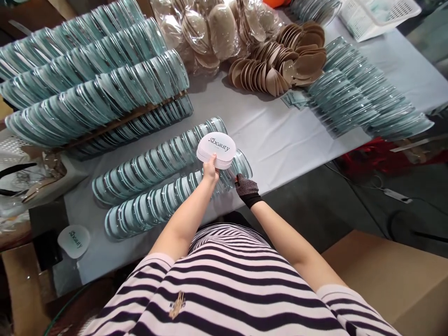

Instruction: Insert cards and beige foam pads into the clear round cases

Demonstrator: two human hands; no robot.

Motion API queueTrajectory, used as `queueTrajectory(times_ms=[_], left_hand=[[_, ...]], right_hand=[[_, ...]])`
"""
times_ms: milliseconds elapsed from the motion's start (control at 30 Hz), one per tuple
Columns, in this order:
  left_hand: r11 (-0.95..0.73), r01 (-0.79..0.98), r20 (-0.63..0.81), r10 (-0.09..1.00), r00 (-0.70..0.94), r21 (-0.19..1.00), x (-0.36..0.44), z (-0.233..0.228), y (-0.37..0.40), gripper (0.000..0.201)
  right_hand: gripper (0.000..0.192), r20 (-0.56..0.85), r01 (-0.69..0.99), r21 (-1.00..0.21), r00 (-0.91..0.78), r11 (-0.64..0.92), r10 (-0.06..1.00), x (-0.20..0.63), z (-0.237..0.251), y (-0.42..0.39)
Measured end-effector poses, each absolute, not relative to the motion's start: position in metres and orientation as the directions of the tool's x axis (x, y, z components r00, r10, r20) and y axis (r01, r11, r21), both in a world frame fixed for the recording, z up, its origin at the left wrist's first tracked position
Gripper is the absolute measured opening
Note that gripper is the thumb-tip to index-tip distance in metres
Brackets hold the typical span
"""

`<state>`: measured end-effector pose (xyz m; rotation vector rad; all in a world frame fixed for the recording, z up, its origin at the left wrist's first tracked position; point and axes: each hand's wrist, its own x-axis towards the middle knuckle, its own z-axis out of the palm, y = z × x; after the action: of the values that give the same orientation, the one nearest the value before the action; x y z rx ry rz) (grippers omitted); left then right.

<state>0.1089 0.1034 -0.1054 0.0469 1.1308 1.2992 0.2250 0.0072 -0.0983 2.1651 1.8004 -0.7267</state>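
Note:
My bare left hand (211,171) grips a stack of white oval cards (217,145), thumb on top. The top card reads "beauty", and several card edges show along its lower side. Close by on the right is my right hand (246,186), in a black dotted glove with bare fingertips. Its fingers are curled in; what they hold, if anything, is too small to make out. Beneath and beside both hands runs the front row of clear oval cases (154,205) with pale green inserts. A second row of cases (157,158) lies behind it.
More teal cases (101,93) are stacked in long rows at the back left. Brown oval pads (259,77) and bagged beige pads (220,30) sit at the back. Flatter clear shells (350,102) and a white basket (374,21) stand right. One loose card (74,241) lies front left.

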Motion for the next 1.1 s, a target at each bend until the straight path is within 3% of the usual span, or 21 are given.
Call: queueTrajectory(times_ms=[200,267,333,433,500,567,667,733,800,900,1000,1100], left_hand=[[0.336,-0.713,-0.63,0.753,-0.189,0.616,0.108,-0.106,0.104,0.044],[0.327,-0.716,-0.624,0.757,-0.191,0.616,0.108,-0.107,0.104,0.046],[0.318,-0.716,-0.62,0.758,-0.201,0.621,0.109,-0.109,0.103,0.047],[0.297,-0.713,-0.602,0.768,-0.216,0.635,0.112,-0.112,0.102,0.043],[0.282,-0.707,-0.584,0.78,-0.225,0.649,0.115,-0.115,0.1,0.037],[0.283,-0.684,-0.569,0.788,-0.233,0.672,0.119,-0.116,0.099,0.03],[0.292,-0.637,-0.538,0.81,-0.232,0.714,0.122,-0.117,0.099,0.026],[0.286,-0.614,-0.515,0.825,-0.233,0.736,0.122,-0.116,0.099,0.026],[0.272,-0.599,-0.499,0.83,-0.249,0.753,0.118,-0.113,0.098,0.024],[0.273,-0.606,-0.488,0.844,-0.222,0.747,0.107,-0.104,0.086,0.023],[0.325,-0.621,-0.499,0.858,-0.123,0.713,0.092,-0.096,0.066,0.027],[0.364,-0.612,-0.53,0.841,-0.108,0.702,0.079,-0.094,0.047,0.03]], right_hand=[[0.028,-0.536,0.962,-0.181,0.079,-0.206,0.841,0.221,-0.103,0.006],[0.026,-0.574,0.922,-0.268,0.079,-0.278,0.815,0.222,-0.102,0.008],[0.024,-0.667,0.779,-0.451,0.03,-0.435,0.744,0.225,-0.102,0.01],[0.032,-0.728,0.404,-0.654,-0.106,-0.64,0.677,0.232,-0.102,0.01],[0.036,-0.732,0.193,-0.68,-0.119,-0.707,0.671,0.234,-0.102,0.01],[0.038,-0.779,0.102,-0.625,-0.151,-0.774,0.609,0.233,-0.1,0.011],[0.039,-0.853,0.429,-0.508,-0.131,-0.747,0.505,0.226,-0.09,0.016],[0.035,-0.795,0.709,-0.423,0.008,-0.564,0.606,0.224,-0.079,0.022],[0.034,-0.576,0.84,-0.369,0.128,-0.397,0.807,0.228,-0.067,0.029],[0.047,-0.217,0.825,-0.478,0.223,-0.303,0.95,0.238,-0.058,0.042],[0.057,-0.152,0.78,-0.57,0.208,-0.258,0.966,0.242,-0.058,0.048],[0.056,-0.017,0.82,-0.557,0.147,-0.132,0.989,0.228,-0.061,0.041]])
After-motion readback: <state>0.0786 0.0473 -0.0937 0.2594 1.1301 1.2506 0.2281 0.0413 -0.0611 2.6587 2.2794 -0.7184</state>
